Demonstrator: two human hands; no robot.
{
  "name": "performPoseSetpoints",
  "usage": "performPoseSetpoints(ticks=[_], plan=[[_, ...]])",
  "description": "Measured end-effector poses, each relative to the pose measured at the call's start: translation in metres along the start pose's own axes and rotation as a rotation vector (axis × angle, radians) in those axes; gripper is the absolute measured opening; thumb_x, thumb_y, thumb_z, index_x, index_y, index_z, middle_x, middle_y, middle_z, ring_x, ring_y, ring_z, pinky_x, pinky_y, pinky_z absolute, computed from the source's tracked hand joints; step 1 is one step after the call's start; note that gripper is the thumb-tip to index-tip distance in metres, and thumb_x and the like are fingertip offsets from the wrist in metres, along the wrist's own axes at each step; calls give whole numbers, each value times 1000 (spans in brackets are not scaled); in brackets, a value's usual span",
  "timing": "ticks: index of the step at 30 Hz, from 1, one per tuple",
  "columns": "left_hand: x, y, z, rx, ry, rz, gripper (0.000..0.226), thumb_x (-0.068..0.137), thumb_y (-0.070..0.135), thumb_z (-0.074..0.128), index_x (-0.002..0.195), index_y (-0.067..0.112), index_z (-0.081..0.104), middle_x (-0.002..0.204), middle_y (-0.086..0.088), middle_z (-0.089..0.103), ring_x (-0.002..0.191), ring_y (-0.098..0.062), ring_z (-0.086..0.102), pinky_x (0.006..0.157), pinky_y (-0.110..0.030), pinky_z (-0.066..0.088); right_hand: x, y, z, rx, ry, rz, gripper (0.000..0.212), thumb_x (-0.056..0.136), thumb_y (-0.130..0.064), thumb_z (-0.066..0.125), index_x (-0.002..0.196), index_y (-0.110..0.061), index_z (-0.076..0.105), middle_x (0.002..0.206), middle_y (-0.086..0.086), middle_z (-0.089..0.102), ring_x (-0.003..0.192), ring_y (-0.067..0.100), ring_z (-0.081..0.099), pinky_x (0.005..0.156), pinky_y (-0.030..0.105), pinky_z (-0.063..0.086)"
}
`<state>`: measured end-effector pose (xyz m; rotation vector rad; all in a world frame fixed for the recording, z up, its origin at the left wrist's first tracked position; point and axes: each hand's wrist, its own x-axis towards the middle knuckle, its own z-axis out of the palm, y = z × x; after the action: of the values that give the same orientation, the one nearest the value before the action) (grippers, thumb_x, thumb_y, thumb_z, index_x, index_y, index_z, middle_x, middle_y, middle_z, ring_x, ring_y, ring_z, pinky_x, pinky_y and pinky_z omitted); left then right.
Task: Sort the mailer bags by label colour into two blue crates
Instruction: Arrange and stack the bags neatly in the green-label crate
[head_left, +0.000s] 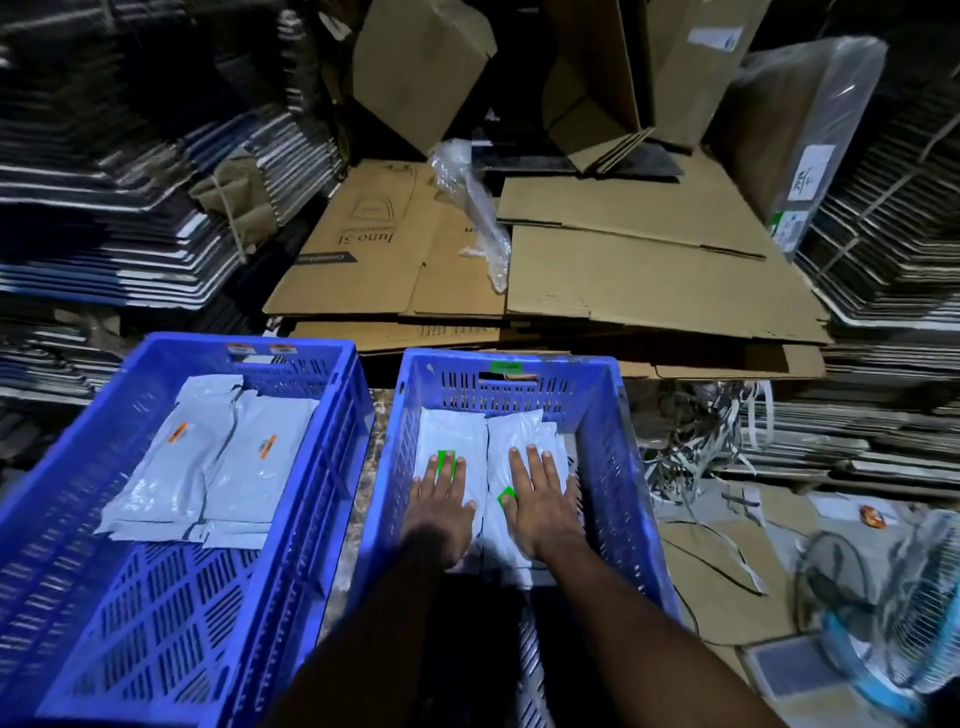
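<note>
Two blue crates stand side by side. The left crate (343, 405) holds white mailer bags with orange labels (179, 432), laid flat next to each other. The right crate (605, 410) carries a green tag on its far rim and holds white mailer bags with green labels (445, 460). My left hand (440, 499) lies flat with straight fingers on the left bag (449, 431), partly covering its green label. My right hand (540, 499) presses flat on the right bag (517, 428), beside a second green label (505, 497).
Flattened cardboard boxes (649, 270) lie behind the crates, with crumpled clear plastic (475, 208) on top. Tall stacks of folded cartons (104, 208) rise left and right. A blue fan (909, 613), loose straps and cables lie on the floor at the right.
</note>
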<state>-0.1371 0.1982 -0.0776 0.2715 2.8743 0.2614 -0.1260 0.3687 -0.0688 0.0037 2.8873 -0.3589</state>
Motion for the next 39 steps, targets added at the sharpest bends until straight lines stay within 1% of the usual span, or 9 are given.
performPoseSetpoints(ticks=[4, 9, 13, 15, 19, 24, 31, 36, 39], plan=[[-15, 10, -32, 94, 47, -3, 70, 103, 40, 26, 154, 13, -12, 163, -6, -14, 150, -24, -16, 122, -45, -4, -9, -8, -25, 62, -37, 39, 68, 102, -53, 19, 153, -31, -19, 161, 3, -28, 150, 24, -20, 119, 56, -7], [-68, 15, -65, 196, 84, 45, 69, 100, 36, 36, 156, 12, 3, 163, 0, -5, 151, -25, -11, 122, -46, 1, -45, -16, -53, 78, 46, -92, 70, 102, -38, 35, 157, -12, -1, 166, 9, -2, 153, 23, -1, 122, 45, 7], [-117, 12, -58, 260, 129, 75, 60, 79, 37, 43, 126, 8, 65, 137, -11, 58, 131, -30, 52, 102, -49, 45, -88, -16, -49, 108, 36, -188, 71, 99, -36, 41, 157, -14, 7, 166, 8, 1, 153, 22, 0, 122, 44, 8], [-133, 10, -53, 282, 94, 88, 60, 73, 38, 38, 113, 10, 72, 123, -11, 67, 118, -31, 62, 101, -48, 46, -107, -20, -41, 89, 48, -204, 70, 95, -37, 45, 156, -14, 19, 164, 11, 11, 152, 25, 11, 120, 47, 17], [-169, 8, -47, 302, 144, 119, 51, 75, 40, 39, 105, 16, 74, 108, -2, 73, 104, -27, 68, 97, -42, 45, -143, -26, -23, 28, 166, -255, 59, 74, -47, 45, 117, -15, 69, 125, 13, 66, 115, 31, 65, 84, 48, 57], [-216, -11, -49, 62, 340, 261, 22, 80, 35, 49, 96, 27, 62, 92, 8, 64, 93, -19, 57, 90, -28, 37, -212, -57, 0, -26, 240, -341, 37, 85, -50, 47, 107, -23, 62, 110, 5, 65, 105, 29, 62, 78, 46, 55], [-270, -87, -54, 24, 392, 195, 56, 89, 50, 37, 135, 25, 56, 150, -1, 45, 141, -23, 34, 112, -34, 17, -272, -127, 14, -116, 336, -118, 36, 81, -50, 49, 94, -24, 70, 103, 0, 72, 102, 22, 68, 81, 45, 55], [-297, -136, -63, 115, 406, 0, 61, 91, 48, 29, 139, 18, 52, 132, -10, 62, 115, -31, 57, 99, -43, 43, -283, -138, 9, -152, 351, -88, 30, 92, -41, 46, 79, -24, 68, 84, -6, 68, 85, 18, 65, 72, 35, 52], [-302, -143, -63, 80, 361, 27, 58, 96, 46, 33, 145, 17, 42, 87, -6, 70, 82, -25, 62, 83, -39, 48, -281, -138, 6, -166, 357, -84, 37, 92, -40, 43, 77, -23, 72, 86, -5, 73, 85, 17, 68, 70, 32, 57]])
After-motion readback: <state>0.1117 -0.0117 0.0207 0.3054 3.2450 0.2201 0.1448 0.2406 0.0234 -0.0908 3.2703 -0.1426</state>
